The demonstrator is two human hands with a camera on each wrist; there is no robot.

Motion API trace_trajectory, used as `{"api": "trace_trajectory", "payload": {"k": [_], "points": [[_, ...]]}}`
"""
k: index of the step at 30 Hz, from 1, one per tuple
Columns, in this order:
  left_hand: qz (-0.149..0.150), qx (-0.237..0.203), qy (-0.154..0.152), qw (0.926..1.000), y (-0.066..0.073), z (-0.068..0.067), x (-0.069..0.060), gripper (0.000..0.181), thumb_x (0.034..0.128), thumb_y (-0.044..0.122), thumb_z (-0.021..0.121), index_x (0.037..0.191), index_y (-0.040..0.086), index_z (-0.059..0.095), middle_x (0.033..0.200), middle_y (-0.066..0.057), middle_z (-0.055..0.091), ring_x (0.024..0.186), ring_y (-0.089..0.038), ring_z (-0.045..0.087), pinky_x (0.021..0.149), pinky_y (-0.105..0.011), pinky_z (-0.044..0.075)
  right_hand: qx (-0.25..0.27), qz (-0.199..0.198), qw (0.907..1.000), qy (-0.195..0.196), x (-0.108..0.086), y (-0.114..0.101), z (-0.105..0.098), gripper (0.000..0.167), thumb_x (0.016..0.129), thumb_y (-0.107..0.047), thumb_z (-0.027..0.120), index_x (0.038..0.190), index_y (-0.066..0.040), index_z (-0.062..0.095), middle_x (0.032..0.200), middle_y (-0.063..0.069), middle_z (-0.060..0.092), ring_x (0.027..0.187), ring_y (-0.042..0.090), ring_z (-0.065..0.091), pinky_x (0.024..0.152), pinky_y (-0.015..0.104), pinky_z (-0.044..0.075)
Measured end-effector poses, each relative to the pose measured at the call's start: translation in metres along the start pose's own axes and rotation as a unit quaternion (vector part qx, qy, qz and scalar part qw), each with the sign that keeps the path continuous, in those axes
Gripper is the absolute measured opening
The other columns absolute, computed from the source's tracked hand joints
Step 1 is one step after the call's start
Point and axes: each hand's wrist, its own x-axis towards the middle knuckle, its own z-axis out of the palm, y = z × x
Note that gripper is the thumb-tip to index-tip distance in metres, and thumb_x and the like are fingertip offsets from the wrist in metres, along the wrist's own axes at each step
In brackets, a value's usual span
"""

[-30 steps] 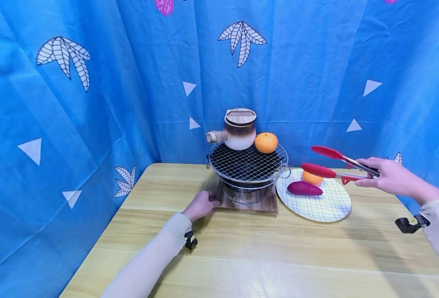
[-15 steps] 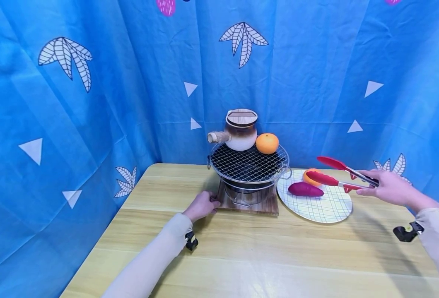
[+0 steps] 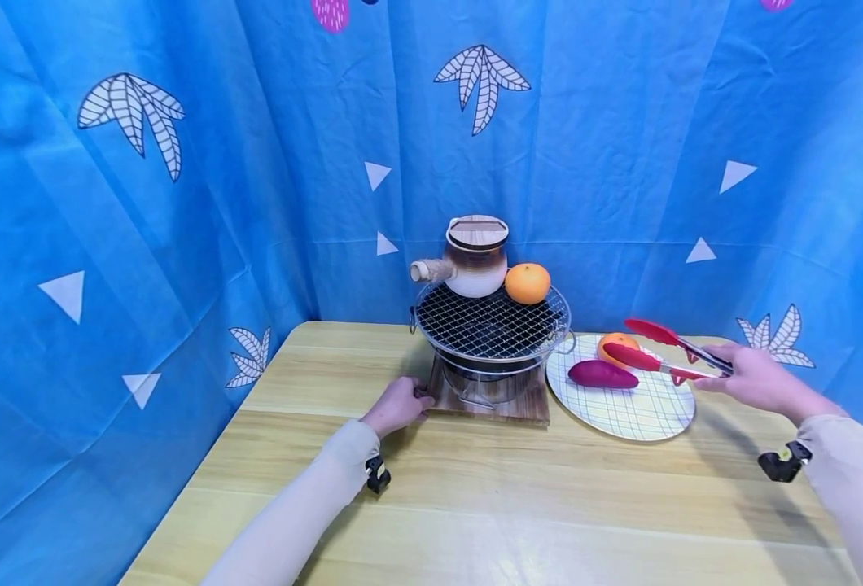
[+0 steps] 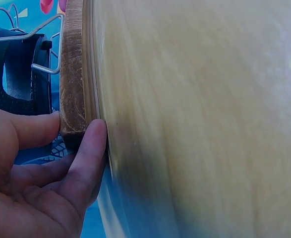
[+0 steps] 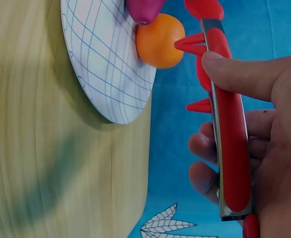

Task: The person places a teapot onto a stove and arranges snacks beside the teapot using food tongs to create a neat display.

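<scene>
Tongs [image 5: 233, 134], clasped by right hand [image 3: 757, 378], point leftward, tips apart, toward plated orange [image 5: 160, 41]; left hand [image 3: 396, 404] pinches wooden board [image 4: 72, 69].

Spread red tongs [image 3: 654, 332] above orange [image 5: 160, 44]

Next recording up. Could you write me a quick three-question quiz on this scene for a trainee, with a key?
1. True or false: the tongs in the right hand are open.
2. What sits beside the lidded pot on the grill rack?
a) a purple sweet potato
b) an orange
c) a checked plate
3. Fill in: the left hand holds the edge of the ___ under the grill.

Key: 1. True. 2. b. 3. Wooden board.
</scene>
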Motion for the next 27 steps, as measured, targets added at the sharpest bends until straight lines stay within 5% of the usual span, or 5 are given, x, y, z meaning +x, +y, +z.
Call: {"api": "trace_trajectory", "payload": {"k": [5,9,13,20,27], "points": [[-0.008,0.003,0.002,1.0,0.0,0.0,-0.001,0.05,0.0965,0.011,0.066,0.136,-0.014,0.048,0.114,-0.024,0.067,0.077,-0.021,0.073,0.072,-0.031,0.06,-0.001,0.003,1.0,0.003,0.003,0.002,0.004,0.085,0.085,-0.038,0.08,0.141,0.015,0.045,0.127,0.04,0.055,0.101,0.047,0.058,0.074,0.053,0.055],[-0.008,0.001,0.003,1.0,0.0,0.0,-0.001,0.049,0.0966,0.011,0.066,0.136,-0.014,0.049,0.116,-0.025,0.066,0.079,-0.022,0.073,0.073,-0.032,0.06,-0.001,0.002,1.0,0.006,0.005,0.0,0.005,0.083,0.084,-0.037,0.081,0.137,0.017,0.047,0.121,0.038,0.059,0.088,0.032,0.058,0.065,0.036,0.05],[0.001,0.0,0.003,1.0,0.0,0.0,-0.001,0.043,0.0965,0.01,0.066,0.131,-0.013,0.053,0.108,-0.021,0.068,0.077,-0.022,0.073,0.071,-0.031,0.06,-0.005,-0.001,1.0,0.007,0.006,-0.001,0.007,0.082,0.084,-0.036,0.081,0.137,0.018,0.048,0.119,0.037,0.061,0.087,0.031,0.058,0.066,0.036,0.049],[0.0,0.006,0.006,1.0,0.001,0.0,-0.001,0.045,0.0959,0.01,0.066,0.132,-0.013,0.053,0.105,-0.019,0.068,0.077,-0.021,0.072,0.072,-0.031,0.06,-0.01,-0.006,0.9999,0.009,0.012,0.004,0.013,0.077,0.085,-0.034,0.081,0.136,0.016,0.051,0.098,0.016,0.067,0.081,0.026,0.056,0.062,0.032,0.043],[0.004,0.005,0.005,1.0,0.001,0.0,-0.002,0.043,0.0958,0.009,0.066,0.13,-0.013,0.053,0.102,-0.019,0.069,0.077,-0.022,0.073,0.073,-0.032,0.06,-0.019,-0.004,0.9998,0.01,0.015,0.005,0.017,0.077,0.083,-0.034,0.082,0.133,0.016,0.053,0.108,0.026,0.069,0.086,0.029,0.059,0.069,0.036,0.049]]}}
